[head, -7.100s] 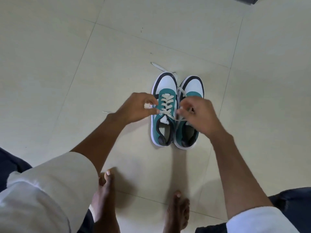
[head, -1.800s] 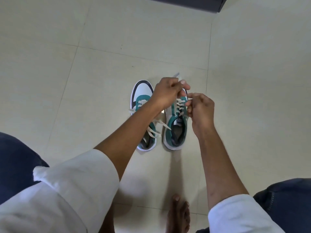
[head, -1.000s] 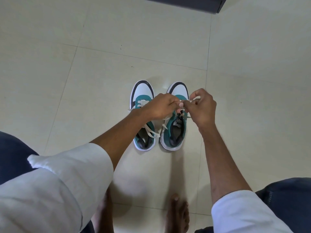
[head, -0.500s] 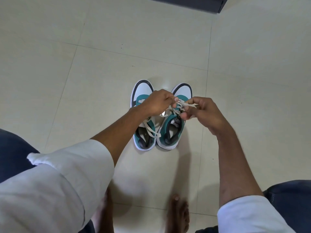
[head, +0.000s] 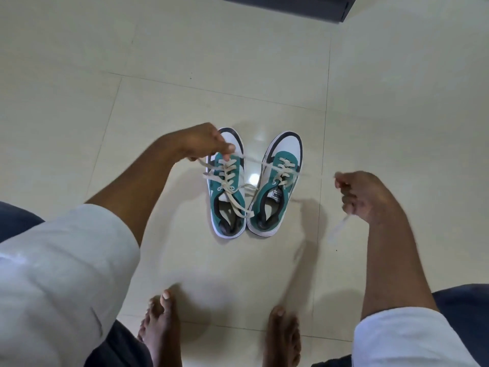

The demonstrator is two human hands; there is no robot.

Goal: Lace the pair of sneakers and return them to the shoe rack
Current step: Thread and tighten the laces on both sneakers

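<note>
Sneakers stand side by side on the tiled floor [head: 79, 102] ahead of us, toes pointing away, heels nearly touching: the left sneaker [head: 227, 186] with its lace criss-crossed and loose ends trailing over the opening, the right sneaker [head: 276, 189] with its lace [head: 254, 161] drawn out sideways. Our left hand [head: 201, 141] has its fingers pinched together on one end above the left shoe's toe; our right hand [head: 362, 194] is closed in a fist on the other end, well out to the right, with a blurred tail hanging below it. We judge this to be the tightening pull, though motion blur makes it hard to say exactly which eyelets the strand runs through.

To do it well, we should pull both ends evenly so they come out the same length, keep the lace flat, and ease off before the shoe tips or slides. The dark unit [head: 285, 6] at the top edge may be the shoe rack.
</note>
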